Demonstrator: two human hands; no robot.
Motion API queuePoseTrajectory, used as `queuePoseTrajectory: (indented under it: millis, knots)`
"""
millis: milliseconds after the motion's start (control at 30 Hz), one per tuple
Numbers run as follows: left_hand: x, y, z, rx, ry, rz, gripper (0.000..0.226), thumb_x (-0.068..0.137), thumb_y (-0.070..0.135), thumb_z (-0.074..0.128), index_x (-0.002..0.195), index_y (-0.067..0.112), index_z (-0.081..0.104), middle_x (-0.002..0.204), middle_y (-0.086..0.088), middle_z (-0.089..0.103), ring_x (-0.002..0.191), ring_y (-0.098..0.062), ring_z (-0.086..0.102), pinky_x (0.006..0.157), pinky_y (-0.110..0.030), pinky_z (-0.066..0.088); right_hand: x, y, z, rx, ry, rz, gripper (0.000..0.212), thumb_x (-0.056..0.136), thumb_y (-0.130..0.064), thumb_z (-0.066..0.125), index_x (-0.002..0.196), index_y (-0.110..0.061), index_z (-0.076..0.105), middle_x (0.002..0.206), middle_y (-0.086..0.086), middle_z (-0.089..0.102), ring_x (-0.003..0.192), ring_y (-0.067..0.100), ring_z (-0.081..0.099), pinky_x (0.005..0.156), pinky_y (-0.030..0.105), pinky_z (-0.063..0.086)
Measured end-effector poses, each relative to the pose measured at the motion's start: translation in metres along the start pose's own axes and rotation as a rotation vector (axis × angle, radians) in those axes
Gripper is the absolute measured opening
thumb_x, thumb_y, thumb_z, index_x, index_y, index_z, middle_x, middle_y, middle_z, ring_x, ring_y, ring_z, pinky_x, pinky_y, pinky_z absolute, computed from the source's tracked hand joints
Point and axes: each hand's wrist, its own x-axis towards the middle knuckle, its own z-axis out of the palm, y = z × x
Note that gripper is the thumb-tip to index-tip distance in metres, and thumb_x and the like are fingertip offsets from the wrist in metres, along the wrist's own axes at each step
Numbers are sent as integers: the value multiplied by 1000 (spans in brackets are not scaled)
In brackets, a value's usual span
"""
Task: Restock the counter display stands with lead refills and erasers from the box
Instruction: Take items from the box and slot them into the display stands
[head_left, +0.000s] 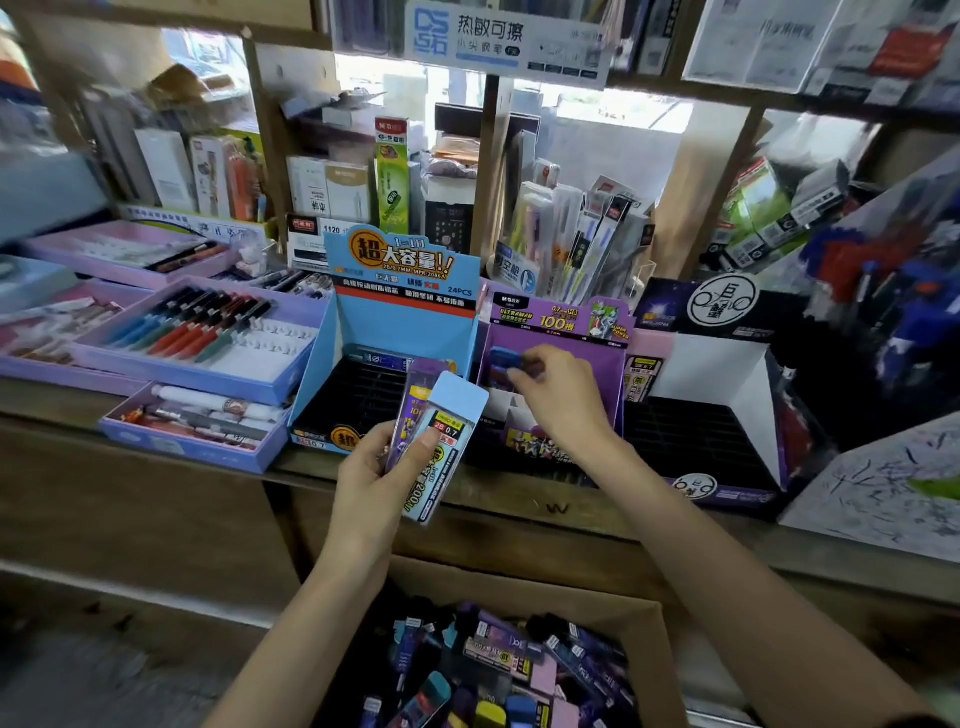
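The left hand (371, 483) is closed around two flat packs at the same time. Its thumb presses on the front of the light blue lead refill pack (451, 434), and the purple lead refill pack (413, 405) lies directly behind that one, against the fingers. Both packs stand out upward from the grip and tilt a little to the right. Their top ends are in front of the lower part of the blue display stand (400, 322), which stands just beyond this hand on the counter (519, 499). The right hand (558, 397) reaches into the purple display stand (545, 319). Its fingers are curled and its fingertips pinch a blue eraser (503, 359) that sits at the far left of the grip, near the stand's back wall. This area is blurred, so the exact contact is not sharp. Below both forearms, on the near side of the counter, the cardboard box (660, 639) is open and holds many more refill packs and erasers in a mixed heap, well apart from both hands. To the right of the right hand stands a black display stand (717, 374) with a white inner wall. To the left of the left hand lies a pen tray (218, 387).
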Motion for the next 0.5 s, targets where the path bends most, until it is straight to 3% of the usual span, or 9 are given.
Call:
queuePoseTrajectory:
  millis: [67,133,233,400,500]
  knots:
    - [1,0,7,-8,-2,18,33,72,36,67,99,18,67,88,-4,74,75,-13,70,55,-19,51,-20,-7,-14,230,11,2,26,93,-35,54,103,-14,65,89,-9,65,82,8,60,67,17,45]
    - [3,-2,17,1,-23,36,30,73,35,67,98,18,67,87,-5,74,75,-14,70,57,-20,53,-43,-12,-25,452,-152,33,30,92,-44,51,99,-19,65,87,-12,68,78,0,62,62,12,44]
    - [4,-6,37,29,-91,44,29,74,35,66,99,19,67,88,-5,74,76,-16,70,58,-22,54,-66,-7,-31,674,-336,166,22,92,-30,58,108,-17,63,95,-7,71,85,0,64,64,15,48]
    - [6,-17,68,40,-93,58,25,83,42,56,95,22,64,89,-1,73,80,-14,70,57,-24,55,-65,21,-67,925,-161,295,15,89,-10,60,104,-8,63,98,8,71,87,16,68,71,31,55]
    - [12,-20,76,20,-80,51,19,94,31,48,99,18,61,88,-3,75,79,-16,72,52,-21,53,-51,46,-109,941,-2,233,10,89,-7,60,97,-13,63,86,0,73,71,6,67,59,20,52]
